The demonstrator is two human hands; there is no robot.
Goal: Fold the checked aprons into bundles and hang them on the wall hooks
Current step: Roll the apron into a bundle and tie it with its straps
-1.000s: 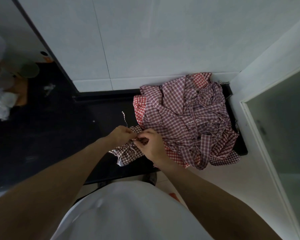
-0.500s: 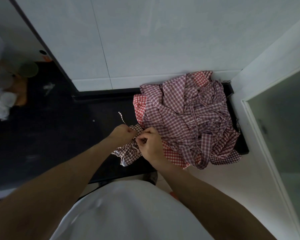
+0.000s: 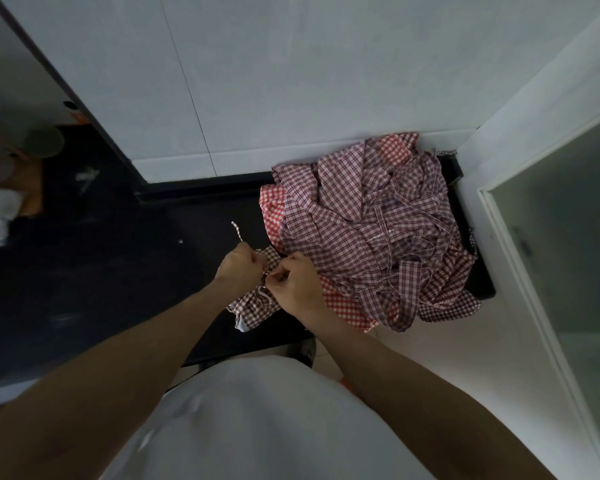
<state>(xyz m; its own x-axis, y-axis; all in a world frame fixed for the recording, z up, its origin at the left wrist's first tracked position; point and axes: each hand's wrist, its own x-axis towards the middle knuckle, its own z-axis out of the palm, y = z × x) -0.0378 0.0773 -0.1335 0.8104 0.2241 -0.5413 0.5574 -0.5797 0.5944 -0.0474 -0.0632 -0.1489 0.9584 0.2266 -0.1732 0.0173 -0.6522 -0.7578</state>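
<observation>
So, at this moment your left hand (image 3: pixel 240 268) was a closed fist at the left end of the bundle (image 3: pixel 257 299), and a thin tie (image 3: pixel 237 231) ran up out of that fist and lay loose on the dark counter (image 3: pixel 118 271). Whether the fist gripped the tie alone or cloth as well, I could not tell. The bundle itself, small and checked, sat at the counter's front edge between your hands, partly hidden under them. Your right hand (image 3: pixel 297 284) was touching the left, its fingers curled and pinching at the bundle's middle, where a strap crossed it. To the right, just beside that hand, the pile (image 3: pixel 371 233) of unfolded aprons lay heaped in the corner, spilling over the counter's front edge, straps tangled through it. I judged this cloth light, soft and limp: it would hold no shape by itself, so the bundle depended on the tie being drawn snug. You were best holding it at the wrapped middle, and lifting it later by a tie loop. From the pile, take one apron by its hem, since pulling a strap would likely drag its neighbours along.
</observation>
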